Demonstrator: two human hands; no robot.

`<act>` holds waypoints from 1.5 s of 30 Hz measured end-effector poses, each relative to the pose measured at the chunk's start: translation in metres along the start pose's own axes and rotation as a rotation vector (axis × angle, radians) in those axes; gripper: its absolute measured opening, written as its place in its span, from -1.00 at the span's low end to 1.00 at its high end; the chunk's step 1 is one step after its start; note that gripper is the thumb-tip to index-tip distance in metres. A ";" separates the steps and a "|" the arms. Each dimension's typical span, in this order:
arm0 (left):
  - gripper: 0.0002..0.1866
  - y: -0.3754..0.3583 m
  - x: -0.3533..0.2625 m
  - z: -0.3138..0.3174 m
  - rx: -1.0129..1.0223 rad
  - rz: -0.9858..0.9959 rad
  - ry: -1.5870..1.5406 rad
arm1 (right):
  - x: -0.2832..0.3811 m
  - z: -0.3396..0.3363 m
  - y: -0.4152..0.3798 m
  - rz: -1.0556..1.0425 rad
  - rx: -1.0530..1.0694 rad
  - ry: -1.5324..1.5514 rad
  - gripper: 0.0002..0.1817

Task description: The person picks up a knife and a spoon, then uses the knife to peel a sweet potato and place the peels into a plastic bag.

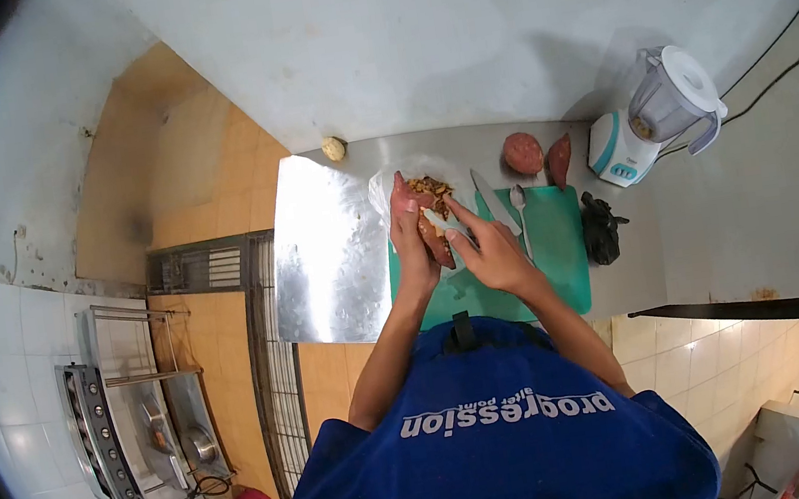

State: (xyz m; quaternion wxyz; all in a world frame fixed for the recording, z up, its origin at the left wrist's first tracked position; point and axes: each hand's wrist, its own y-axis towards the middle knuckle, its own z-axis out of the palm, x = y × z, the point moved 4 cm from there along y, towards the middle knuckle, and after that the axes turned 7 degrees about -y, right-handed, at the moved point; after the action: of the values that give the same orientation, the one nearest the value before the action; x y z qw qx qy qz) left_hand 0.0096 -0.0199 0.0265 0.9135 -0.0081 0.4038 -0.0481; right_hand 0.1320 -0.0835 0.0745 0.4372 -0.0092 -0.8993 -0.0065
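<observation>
My left hand (pixel 410 240) is wrapped round a red-skinned sweet potato (pixel 439 246), partly peeled to pale orange flesh. Against the peeled side, my right hand (pixel 493 255) grips a small knife (pixel 437 219) with a pale blade; its handle is hidden in the fingers. Just beyond the hands, dark peelings (pixel 429 188) lie heaped on a clear plastic bag (pixel 378 195). Below is a green cutting board (pixel 558 254). A larger knife (pixel 490 196) and a metal spoon (pixel 518 198) rest on it, right of my right hand.
On the steel table (pixel 325 259), a whole sweet potato (pixel 523 152) and a smaller piece (pixel 560 162) sit by the wall. A black plastic bag (pixel 603 228) and a blender (pixel 623 147) stand to the right. A round pale lump (pixel 334 148) is at the far left edge.
</observation>
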 end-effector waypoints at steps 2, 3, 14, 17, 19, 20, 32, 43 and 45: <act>-0.32 0.005 0.003 -0.004 -0.008 0.021 0.020 | -0.005 0.006 0.001 -0.014 -0.028 -0.019 -0.34; -0.33 0.013 0.007 -0.012 -0.005 0.093 0.046 | -0.012 0.011 0.000 -0.018 -0.028 -0.019 -0.34; -0.30 0.019 0.007 -0.030 -0.011 0.094 -0.044 | -0.015 0.014 -0.017 -0.029 0.015 0.055 -0.36; -0.31 0.006 0.004 -0.012 -0.060 0.048 0.007 | -0.001 0.005 0.000 0.007 0.010 -0.027 -0.37; -0.31 0.009 0.003 -0.012 -0.039 0.063 0.027 | -0.008 0.012 0.002 -0.021 -0.001 -0.062 -0.38; -0.32 0.011 0.001 -0.013 -0.045 0.083 -0.020 | -0.013 0.017 0.001 -0.043 -0.010 -0.095 -0.38; -0.35 0.012 -0.007 -0.020 -0.115 0.012 -0.267 | -0.017 0.018 -0.007 -0.013 0.043 0.018 -0.38; -0.31 0.022 -0.002 -0.033 -0.078 -0.046 -0.287 | -0.017 0.034 -0.019 -0.043 0.134 -0.078 -0.37; -0.30 0.023 0.001 -0.039 -0.138 -0.014 -0.281 | -0.018 0.034 -0.021 -0.015 0.178 -0.089 -0.37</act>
State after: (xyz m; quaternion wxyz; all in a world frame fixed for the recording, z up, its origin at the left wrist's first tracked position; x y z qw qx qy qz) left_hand -0.0169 0.0040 -0.0016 0.9579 -0.0804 0.2744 -0.0248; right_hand 0.1157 -0.1042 0.0393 0.3959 0.0361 -0.9149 0.0707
